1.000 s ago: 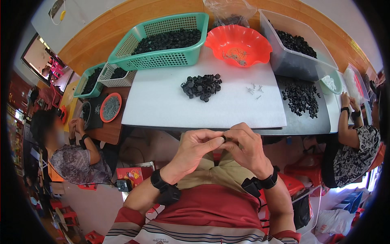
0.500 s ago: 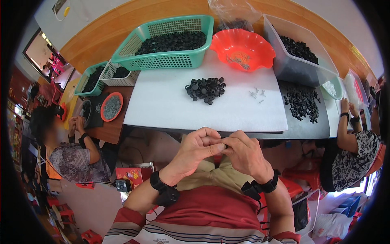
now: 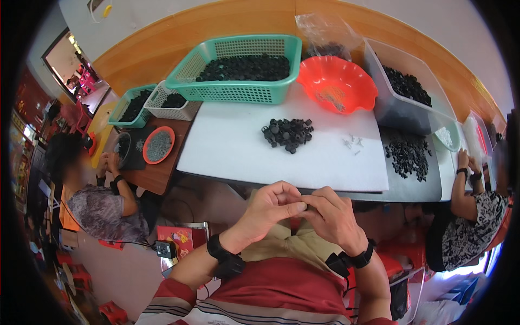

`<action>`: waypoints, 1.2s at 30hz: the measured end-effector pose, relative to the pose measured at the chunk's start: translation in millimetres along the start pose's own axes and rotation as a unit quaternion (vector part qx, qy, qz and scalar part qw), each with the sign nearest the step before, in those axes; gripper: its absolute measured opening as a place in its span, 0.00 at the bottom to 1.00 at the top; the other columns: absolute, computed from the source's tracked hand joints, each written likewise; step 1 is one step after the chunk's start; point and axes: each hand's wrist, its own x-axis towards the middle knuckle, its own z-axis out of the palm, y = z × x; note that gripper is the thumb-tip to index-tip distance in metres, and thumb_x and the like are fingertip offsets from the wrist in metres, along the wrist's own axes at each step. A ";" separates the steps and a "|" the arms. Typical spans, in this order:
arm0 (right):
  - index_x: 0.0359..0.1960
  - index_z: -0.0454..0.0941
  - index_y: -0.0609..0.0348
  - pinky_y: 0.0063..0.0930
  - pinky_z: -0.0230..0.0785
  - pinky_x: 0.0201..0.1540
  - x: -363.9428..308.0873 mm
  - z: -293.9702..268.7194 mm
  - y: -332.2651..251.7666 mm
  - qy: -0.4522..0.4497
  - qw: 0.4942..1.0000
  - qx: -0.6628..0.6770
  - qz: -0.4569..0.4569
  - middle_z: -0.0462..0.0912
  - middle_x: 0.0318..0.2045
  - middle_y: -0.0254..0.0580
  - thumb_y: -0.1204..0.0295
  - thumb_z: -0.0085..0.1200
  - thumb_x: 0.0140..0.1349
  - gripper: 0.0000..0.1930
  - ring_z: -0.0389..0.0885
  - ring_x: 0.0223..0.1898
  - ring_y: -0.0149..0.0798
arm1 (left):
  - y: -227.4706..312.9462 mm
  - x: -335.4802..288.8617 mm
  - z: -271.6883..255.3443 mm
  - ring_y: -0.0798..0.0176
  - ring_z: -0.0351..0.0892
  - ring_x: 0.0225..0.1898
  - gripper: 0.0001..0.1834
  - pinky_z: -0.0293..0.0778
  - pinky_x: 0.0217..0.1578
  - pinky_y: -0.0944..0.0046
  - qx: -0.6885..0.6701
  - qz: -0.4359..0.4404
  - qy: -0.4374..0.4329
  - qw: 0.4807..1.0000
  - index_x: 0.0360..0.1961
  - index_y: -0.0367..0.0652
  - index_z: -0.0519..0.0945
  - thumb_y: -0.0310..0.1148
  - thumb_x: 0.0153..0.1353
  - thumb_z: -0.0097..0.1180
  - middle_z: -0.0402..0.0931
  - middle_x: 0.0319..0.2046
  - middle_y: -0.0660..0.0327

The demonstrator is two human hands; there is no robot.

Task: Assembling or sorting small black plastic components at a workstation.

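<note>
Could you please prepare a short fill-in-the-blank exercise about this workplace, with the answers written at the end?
1. The central heap of black parts rests on a ____ sheet.
2. The small pale pieces lie to the ____ of that heap.
3. The wavy-rimmed red bowl stands beside the large ____ basket.
4. The left hand and the right hand each have a black band around the ____.

Missing words: white; right; green; wrist.

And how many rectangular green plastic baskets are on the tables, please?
2: a large green basket behind the pile of small black plastic parts, and a small green basket left of the white plastic basket.
</note>
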 end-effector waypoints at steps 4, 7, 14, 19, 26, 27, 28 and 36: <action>0.47 0.83 0.56 0.30 0.75 0.24 2.6 -6.5 0.2 0.019 0.997 0.055 0.051 0.81 0.37 0.38 0.72 0.71 0.52 0.19 0.81 0.25 0.39 | 7.2 -0.1 -1.3 0.73 0.80 0.42 0.10 0.77 0.46 0.71 0.055 0.017 0.024 0.998 0.44 0.39 0.80 0.25 0.64 0.66 0.83 0.41 0.61; 0.49 0.82 0.60 0.27 0.74 0.26 0.2 -12.5 8.4 0.043 0.991 0.103 0.066 0.82 0.38 0.43 0.76 0.71 0.54 0.19 0.81 0.25 0.36 | 15.8 4.2 -8.5 0.75 0.79 0.40 0.09 0.77 0.43 0.73 0.127 0.072 0.037 0.989 0.44 0.38 0.81 0.26 0.64 0.67 0.83 0.40 0.64; 0.49 0.81 0.64 0.25 0.75 0.32 -5.5 -15.7 20.8 0.086 0.984 0.133 0.084 0.82 0.36 0.46 0.82 0.65 0.59 0.15 0.80 0.32 0.35 | 103.5 52.8 -46.7 0.74 0.80 0.37 0.09 0.77 0.40 0.70 0.377 0.238 0.167 0.879 0.41 0.35 0.85 0.28 0.61 0.68 0.84 0.35 0.64; 0.46 0.82 0.64 0.24 0.74 0.32 -7.6 -16.5 17.6 0.095 0.975 0.163 0.115 0.82 0.36 0.46 0.82 0.64 0.60 0.12 0.79 0.31 0.34 | 208.8 105.9 -98.5 0.64 0.85 0.44 0.21 0.79 0.46 0.65 0.483 0.337 0.288 0.755 0.51 0.32 0.83 0.33 0.59 0.68 0.86 0.42 0.54; 0.45 0.82 0.65 0.24 0.73 0.31 -18.1 -19.8 22.7 0.119 0.974 0.150 0.123 0.81 0.35 0.46 0.84 0.63 0.60 0.12 0.79 0.31 0.34 | 151.6 94.4 -105.5 0.61 0.85 0.47 0.18 0.81 0.48 0.64 0.540 0.340 0.320 0.700 0.52 0.34 0.83 0.28 0.61 0.66 0.84 0.49 0.52; 0.45 0.83 0.65 0.24 0.72 0.32 -18.1 -20.0 24.3 0.122 0.973 0.147 0.127 0.81 0.34 0.46 0.85 0.63 0.59 0.12 0.78 0.30 0.34 | 135.7 90.4 -102.6 0.61 0.85 0.47 0.18 0.81 0.48 0.64 0.539 0.335 0.319 0.704 0.52 0.34 0.83 0.28 0.61 0.66 0.84 0.49 0.52; 0.44 0.83 0.65 0.24 0.72 0.32 -18.1 -20.3 26.2 0.123 0.973 0.142 0.132 0.81 0.34 0.45 0.85 0.62 0.59 0.12 0.78 0.30 0.34 | 120.0 86.3 -97.5 0.61 0.85 0.47 0.17 0.81 0.47 0.64 0.529 0.338 0.297 0.719 0.51 0.34 0.83 0.26 0.61 0.66 0.84 0.49 0.52; 0.43 0.83 0.64 0.23 0.69 0.30 0.3 -25.1 30.9 0.118 0.981 0.099 0.116 0.81 0.34 0.44 0.85 0.62 0.59 0.11 0.77 0.28 0.34 | 61.7 68.7 -63.5 0.60 0.84 0.45 0.12 0.80 0.45 0.64 0.521 0.312 0.201 0.768 0.45 0.35 0.85 0.23 0.59 0.66 0.84 0.49 0.54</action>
